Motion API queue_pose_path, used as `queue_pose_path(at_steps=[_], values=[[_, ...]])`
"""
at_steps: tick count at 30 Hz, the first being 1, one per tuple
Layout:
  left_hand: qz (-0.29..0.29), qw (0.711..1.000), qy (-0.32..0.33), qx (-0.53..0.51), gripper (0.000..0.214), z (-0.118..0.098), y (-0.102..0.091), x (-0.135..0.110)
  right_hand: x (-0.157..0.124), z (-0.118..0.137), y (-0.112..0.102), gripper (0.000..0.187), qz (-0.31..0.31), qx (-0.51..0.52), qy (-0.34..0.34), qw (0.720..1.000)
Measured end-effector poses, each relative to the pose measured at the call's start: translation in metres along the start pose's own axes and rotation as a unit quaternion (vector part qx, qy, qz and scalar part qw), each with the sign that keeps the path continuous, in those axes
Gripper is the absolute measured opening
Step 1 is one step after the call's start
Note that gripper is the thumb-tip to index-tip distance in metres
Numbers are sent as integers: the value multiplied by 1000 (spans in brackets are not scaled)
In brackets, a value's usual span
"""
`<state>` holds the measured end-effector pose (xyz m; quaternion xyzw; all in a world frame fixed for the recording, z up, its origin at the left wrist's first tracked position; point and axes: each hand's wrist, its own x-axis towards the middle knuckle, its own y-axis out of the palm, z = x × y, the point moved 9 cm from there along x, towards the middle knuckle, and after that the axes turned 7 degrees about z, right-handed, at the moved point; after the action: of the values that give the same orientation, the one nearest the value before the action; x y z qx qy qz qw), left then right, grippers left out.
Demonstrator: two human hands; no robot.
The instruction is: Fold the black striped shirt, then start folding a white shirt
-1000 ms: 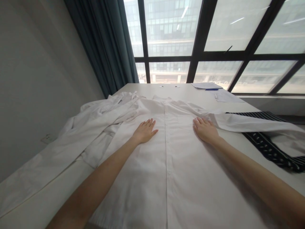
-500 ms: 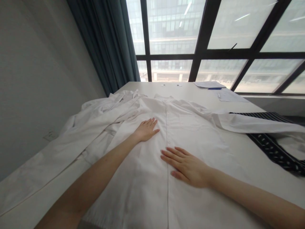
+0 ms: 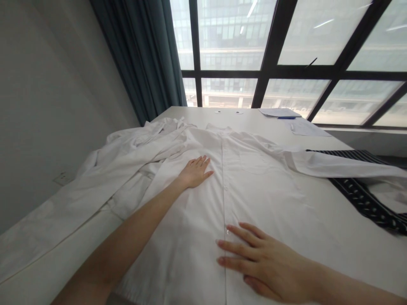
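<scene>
A white button-up shirt point(image 3: 203, 220) lies spread front side up, its collar toward the window and its button strip running down the middle. My left hand point(image 3: 196, 172) rests flat on the shirt's left half, fingers stretched toward the strip. Lower down, near the hem, my right hand point(image 3: 263, 260) has its fingers spread, with the tips at the button strip. Neither hand holds anything. One long sleeve stretches out to the right; other white cloth overlaps the shirt's left side.
More crumpled white garments point(image 3: 133, 146) lie along the left edge of the white table point(image 3: 197, 114). At right are black patterned fabrics point(image 3: 359, 195). Papers point(image 3: 280, 112) and a blue pen point(image 3: 286, 117) sit at the far right. Beyond stand a dark curtain point(image 3: 149, 55) and windows.
My right hand has slid down the shirt toward me, from mid-front to near the hem, its fingers more spread. The left hand stays in place.
</scene>
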<state>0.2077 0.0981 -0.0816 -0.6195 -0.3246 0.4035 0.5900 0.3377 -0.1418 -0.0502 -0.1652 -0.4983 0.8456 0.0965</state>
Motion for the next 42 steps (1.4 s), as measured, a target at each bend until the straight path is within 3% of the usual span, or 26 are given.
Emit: queue_pose_path(at_steps=[3,6,10,15,21,25,28,33,37,42], values=[[-6,1000,3,-1,66,0,1,0,4,-23,-12,53,-39,-34,36,998],[-10,1000,2,-1,65,0,1,0,1,-69,-30,53,-106,-71,140,982],[-4,1000,4,-6,65,1,1,0,-17,-117,-32,54,-125,-88,250,956],[3,1000,3,-7,65,1,1,0,-54,-136,-21,55,-142,-104,318,932],[2,1000,1,1,65,1,0,-1,-113,-158,-11,60,-188,-138,409,882],[-3,1000,1,-6,65,0,0,-1,-134,-172,-21,59,-193,-165,458,852],[-15,1000,0,-3,63,-3,-2,-2,-123,-179,-44,49,-179,-181,475,843],[-95,995,-7,35,47,-12,-23,-12,-53,-172,-76,46,-221,-160,351,896],[-117,992,31,29,42,-43,-28,-29,-16,-179,-67,50,-212,-132,316,915],[-94,993,72,-18,51,-90,-11,-60,-18,-188,-56,53,-201,-122,335,912]])
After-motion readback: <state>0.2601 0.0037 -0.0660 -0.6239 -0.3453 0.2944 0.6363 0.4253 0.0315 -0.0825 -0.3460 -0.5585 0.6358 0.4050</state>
